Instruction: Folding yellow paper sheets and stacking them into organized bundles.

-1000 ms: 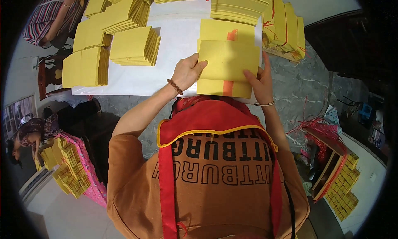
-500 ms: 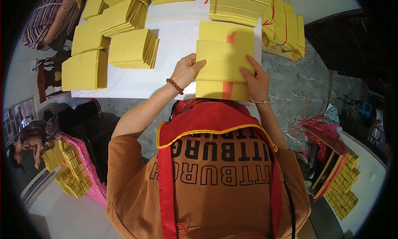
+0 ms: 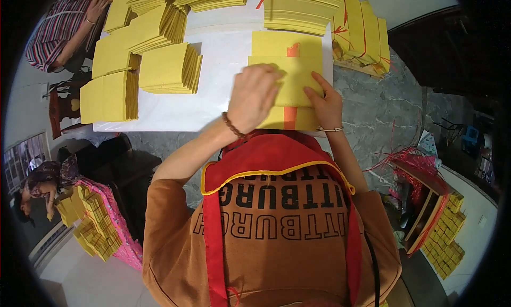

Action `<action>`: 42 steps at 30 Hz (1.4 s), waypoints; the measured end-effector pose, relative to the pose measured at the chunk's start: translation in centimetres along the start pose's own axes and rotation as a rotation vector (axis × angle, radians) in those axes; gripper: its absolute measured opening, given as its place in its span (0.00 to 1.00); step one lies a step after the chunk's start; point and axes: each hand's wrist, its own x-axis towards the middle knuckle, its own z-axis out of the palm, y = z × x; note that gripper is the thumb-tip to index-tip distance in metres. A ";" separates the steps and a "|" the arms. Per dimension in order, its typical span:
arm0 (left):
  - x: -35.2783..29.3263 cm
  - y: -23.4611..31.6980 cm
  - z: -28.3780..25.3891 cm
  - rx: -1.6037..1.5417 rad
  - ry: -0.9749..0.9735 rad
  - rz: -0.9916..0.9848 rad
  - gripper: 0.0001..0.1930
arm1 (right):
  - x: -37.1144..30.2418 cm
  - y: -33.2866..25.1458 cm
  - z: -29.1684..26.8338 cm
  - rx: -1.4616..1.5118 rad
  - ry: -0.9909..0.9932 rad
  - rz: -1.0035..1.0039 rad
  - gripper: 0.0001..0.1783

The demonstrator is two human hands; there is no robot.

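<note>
A stack of yellow paper [image 3: 298,96] lies at the near right of the white table, its top piece placed crosswise over others that carry orange-red strips. My left hand [image 3: 255,94], wrist in a beaded bracelet, is over the stack's left side with its fingers curled and bunched together; whether paper is pinched under them is hidden. At the right edge my right hand [image 3: 327,104] grips the yellow paper, thumb on top and index finger along the edge.
Folded yellow paper bundles [image 3: 170,70] fill the white table's [image 3: 221,56] left side. Another tall stack [image 3: 301,14] stands behind mine. Red-tied bundles [image 3: 362,35] sit beyond the table's right edge. At far left, a person in a striped top [image 3: 61,27] handles paper.
My left hand has moved from the paper's left edge inward over its top, fingers now curled. The right hand keeps its place at the right edge. The view has shifted slightly.
</note>
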 end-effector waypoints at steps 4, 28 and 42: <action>-0.2 0.9 3.1 0.011 -0.179 0.037 0.21 | -0.2 -0.2 0.2 0.038 0.021 -0.023 0.25; -1.6 0.1 4.4 0.467 -0.319 0.372 0.29 | -4.2 0.2 -1.8 -0.107 -0.332 -0.269 0.28; -3.1 -11.2 -10.8 0.542 0.024 0.094 0.32 | -3.2 0.8 -3.5 0.279 0.069 -0.105 0.14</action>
